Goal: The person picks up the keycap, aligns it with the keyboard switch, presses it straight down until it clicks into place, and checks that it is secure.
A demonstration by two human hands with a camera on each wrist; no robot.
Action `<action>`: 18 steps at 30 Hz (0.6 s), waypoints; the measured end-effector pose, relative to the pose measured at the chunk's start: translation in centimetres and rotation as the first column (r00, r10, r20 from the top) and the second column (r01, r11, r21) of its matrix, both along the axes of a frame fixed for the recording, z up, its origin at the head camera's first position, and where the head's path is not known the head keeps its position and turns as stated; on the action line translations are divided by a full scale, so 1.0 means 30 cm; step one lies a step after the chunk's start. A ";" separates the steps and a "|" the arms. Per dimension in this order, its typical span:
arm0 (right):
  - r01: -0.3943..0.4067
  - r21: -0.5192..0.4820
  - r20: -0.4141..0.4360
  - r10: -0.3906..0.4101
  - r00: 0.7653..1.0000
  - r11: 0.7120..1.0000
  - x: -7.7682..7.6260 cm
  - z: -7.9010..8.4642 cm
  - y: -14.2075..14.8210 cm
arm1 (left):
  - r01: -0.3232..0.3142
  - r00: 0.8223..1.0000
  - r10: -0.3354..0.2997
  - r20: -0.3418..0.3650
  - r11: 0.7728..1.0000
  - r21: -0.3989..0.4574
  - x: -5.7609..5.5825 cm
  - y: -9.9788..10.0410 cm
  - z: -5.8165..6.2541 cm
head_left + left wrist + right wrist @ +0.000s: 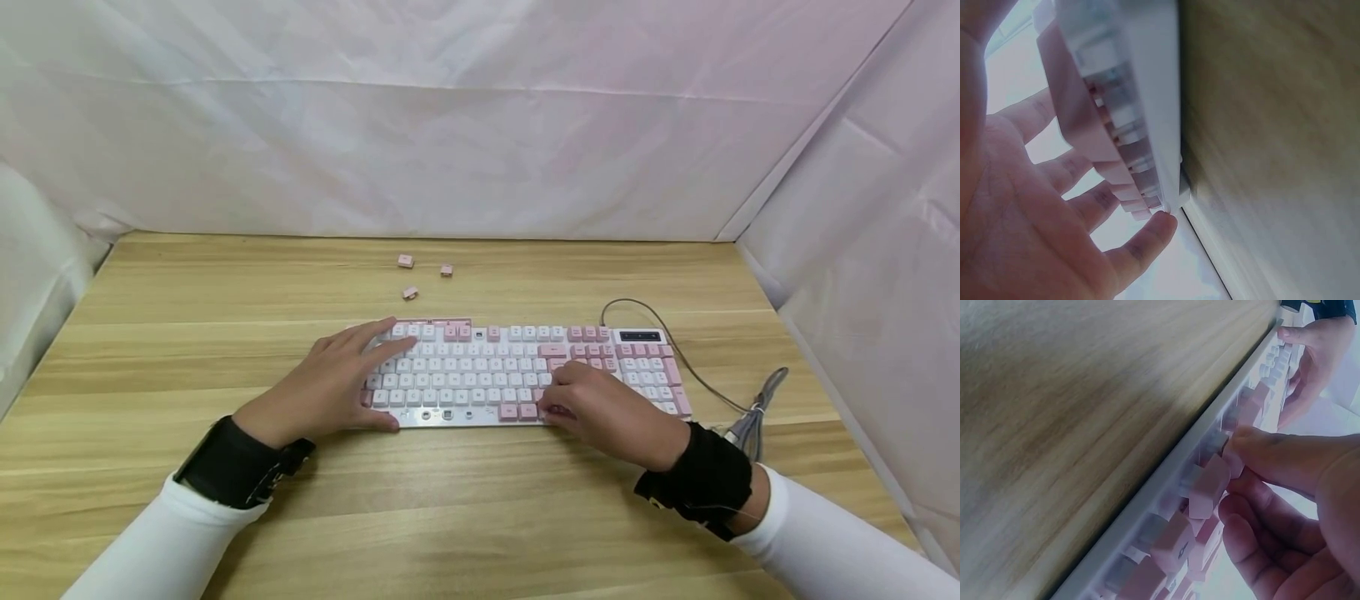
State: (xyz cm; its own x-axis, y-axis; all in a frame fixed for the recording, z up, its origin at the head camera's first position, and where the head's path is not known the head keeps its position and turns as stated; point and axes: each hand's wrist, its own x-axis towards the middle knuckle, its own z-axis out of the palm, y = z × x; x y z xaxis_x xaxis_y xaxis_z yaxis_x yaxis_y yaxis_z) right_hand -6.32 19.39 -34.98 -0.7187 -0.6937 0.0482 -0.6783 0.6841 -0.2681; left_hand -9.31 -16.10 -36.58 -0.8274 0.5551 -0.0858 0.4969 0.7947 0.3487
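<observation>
A white keyboard (457, 422) with white and pink keycaps lies across the table. Over its left end spreads my left hand (337, 383), thumb at the front edge and little finger at the back edge, the fingers mostly straight. The left wrist view shows that palm (1029, 231) facing the keyboard's side. My right hand (603, 410) pinches a pink keycap (1234, 457) between thumb and index finger in the front row; its other fingers are curled. Neighbouring pink keycaps (1209, 487) stand in place. Bare switches show along the front row's left part.
Three loose pink keycaps lie behind the keyboard: one at the left (406, 262), another at the right (446, 271), a third nearer (410, 293). A grey cable (697, 375) runs from the keyboard's back to a tied bundle (750, 421) on the right. White cloth (420, 158) hangs behind the table.
</observation>
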 end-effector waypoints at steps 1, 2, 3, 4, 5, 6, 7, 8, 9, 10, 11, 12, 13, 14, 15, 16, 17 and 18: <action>-0.001 0.000 -0.001 0.001 1.000 1.000 0.000 0.000 0.000 | 0.001 1.000 -0.001 -0.001 1.000 -0.001 0.000 0.000 0.000; -0.001 -0.001 0.000 0.001 1.000 1.000 0.001 -0.001 0.000 | 0.002 1.000 -0.002 0.000 1.000 -0.001 0.000 -0.001 0.000; -0.002 0.000 -0.001 0.002 1.000 1.000 0.001 -0.001 -0.001 | 0.003 1.000 -0.003 -0.002 1.000 -0.001 0.000 -0.001 0.001; -0.005 0.002 -0.003 0.005 1.000 1.000 0.001 -0.002 0.000 | 0.005 1.000 -0.005 -0.003 1.000 -0.003 0.000 0.000 0.001; -0.008 0.005 -0.006 0.008 1.000 1.000 0.002 -0.002 0.001 | 0.006 1.000 -0.006 -0.005 1.000 -0.004 0.000 0.000 0.001; -0.012 0.007 -0.010 0.012 1.000 1.000 0.003 -0.002 0.001 | 0.007 1.000 -0.007 -0.005 1.000 -0.004 0.000 0.000 0.002; -0.017 0.009 -0.016 0.017 1.000 1.000 0.003 -0.002 0.002 | 0.007 1.000 -0.007 -0.005 1.000 -0.003 0.000 0.001 0.003; -0.022 0.011 -0.021 0.022 1.000 1.000 0.004 -0.002 0.002 | 0.007 1.000 -0.007 -0.004 1.000 -0.002 0.000 0.002 0.004; -0.026 0.013 -0.027 0.027 0.999 1.000 0.005 -0.002 0.003 | 0.007 1.000 -0.007 -0.005 1.000 -0.002 0.000 0.002 0.004; -0.031 0.013 -0.034 0.031 0.999 0.999 0.006 -0.002 0.003 | 0.007 1.000 -0.007 -0.004 1.000 -0.001 0.000 0.003 0.004; -0.034 0.015 -0.039 0.034 0.999 0.999 0.006 -0.001 0.004 | 0.007 1.000 -0.007 -0.003 1.000 -0.001 0.000 0.004 0.005; -0.036 0.015 -0.042 0.037 0.998 0.999 0.006 -0.001 0.004 | 0.007 1.000 -0.007 -0.001 1.000 -0.001 0.000 0.004 0.005; -0.040 0.013 -0.043 0.040 0.998 0.999 0.005 -0.001 0.004 | 0.006 1.000 -0.006 0.000 1.000 -0.002 0.000 0.004 0.005; -0.043 0.011 -0.044 0.043 0.998 0.999 0.005 -0.002 0.005 | 0.006 1.000 -0.006 -0.001 1.000 -0.005 0.000 0.004 0.005; -0.045 0.009 -0.044 0.046 0.998 0.999 0.005 -0.002 0.005 | 0.006 1.000 -0.006 -0.002 1.000 -0.006 0.000 0.003 0.005; -0.048 0.005 -0.045 0.048 0.998 0.999 0.005 -0.003 0.005 | 0.006 1.000 -0.006 -0.002 1.000 -0.008 -0.001 0.003 0.004; -0.051 0.004 -0.049 0.052 0.997 0.999 0.004 -0.007 0.006 | 0.005 1.000 -0.005 -0.002 1.000 -0.009 -0.001 0.002 0.004; -0.055 0.000 -0.052 0.055 0.997 0.998 0.005 -0.011 0.007 | 0.005 1.000 -0.005 -0.002 1.000 -0.008 -0.001 0.001 0.004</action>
State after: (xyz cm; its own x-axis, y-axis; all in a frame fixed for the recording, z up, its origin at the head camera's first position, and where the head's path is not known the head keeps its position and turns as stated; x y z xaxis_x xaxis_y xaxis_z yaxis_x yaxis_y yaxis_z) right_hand -6.17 19.59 -35.32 -0.6757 -0.7321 0.0860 -0.7282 0.6448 -0.2324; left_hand -9.32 -16.07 -36.45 -0.8249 0.5583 -0.0886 0.5015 0.7950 0.3412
